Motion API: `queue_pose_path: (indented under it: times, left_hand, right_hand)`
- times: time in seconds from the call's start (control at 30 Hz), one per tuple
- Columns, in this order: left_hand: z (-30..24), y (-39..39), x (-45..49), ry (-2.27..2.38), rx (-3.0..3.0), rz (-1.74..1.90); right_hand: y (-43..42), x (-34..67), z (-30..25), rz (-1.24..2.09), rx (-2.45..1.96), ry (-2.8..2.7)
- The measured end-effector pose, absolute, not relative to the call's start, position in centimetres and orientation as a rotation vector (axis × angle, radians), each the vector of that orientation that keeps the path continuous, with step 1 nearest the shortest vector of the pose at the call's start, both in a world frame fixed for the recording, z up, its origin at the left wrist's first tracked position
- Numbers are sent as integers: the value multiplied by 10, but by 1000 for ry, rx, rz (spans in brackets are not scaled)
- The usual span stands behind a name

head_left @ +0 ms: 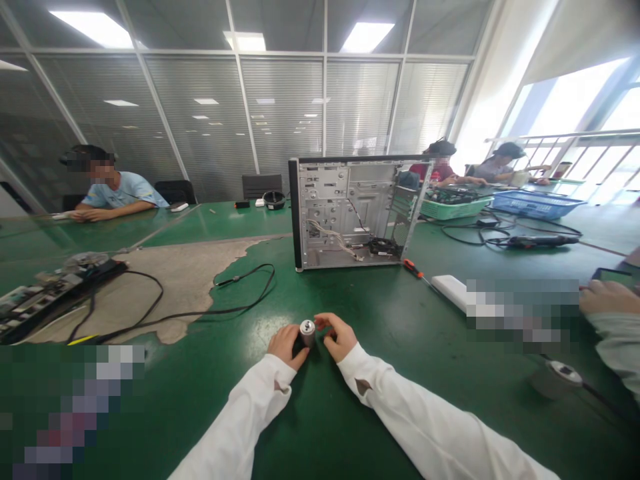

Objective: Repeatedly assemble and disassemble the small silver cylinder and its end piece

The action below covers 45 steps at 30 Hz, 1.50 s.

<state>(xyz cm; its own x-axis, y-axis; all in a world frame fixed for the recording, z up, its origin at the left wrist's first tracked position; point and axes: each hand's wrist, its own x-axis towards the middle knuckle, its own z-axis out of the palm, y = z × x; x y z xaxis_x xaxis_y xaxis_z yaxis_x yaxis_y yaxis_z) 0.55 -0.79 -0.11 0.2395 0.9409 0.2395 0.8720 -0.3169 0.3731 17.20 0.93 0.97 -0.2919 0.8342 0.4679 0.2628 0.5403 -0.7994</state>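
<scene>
A small silver cylinder stands upright on the green table, close in front of me. My left hand grips its lower left side. On the other side my right hand touches it with curled fingers. Both arms wear white sleeves. Farther back stands an open computer case with loose wires and a small fan inside.
A red-handled screwdriver lies by the case. A black cable loops across a worn beige patch at left, next to circuit boards. Baskets and several seated people are at the back. Another person's hand is at right.
</scene>
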Motion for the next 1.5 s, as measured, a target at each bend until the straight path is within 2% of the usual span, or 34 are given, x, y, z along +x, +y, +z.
queue_pose_path:
  times: [0.43,0.7,0.8,1.07,1.5]
  left_hand:
    - [-3,-6,3,1689,2357,622]
    - [-3,-7,5,1697,2375,634]
    - [0,-9,6,1694,2385,625]
    - [4,-15,9,1646,2330,815]
    - [4,-15,12,1548,2129,1218]
  right_hand:
    - [-4,169,21,517,-751,-2038]
    - [-1,165,21,597,-827,-2010]
    - [0,164,20,706,-847,-1931]
    - [18,160,5,1327,-811,-1318]
    - [19,157,6,1556,-906,-986]
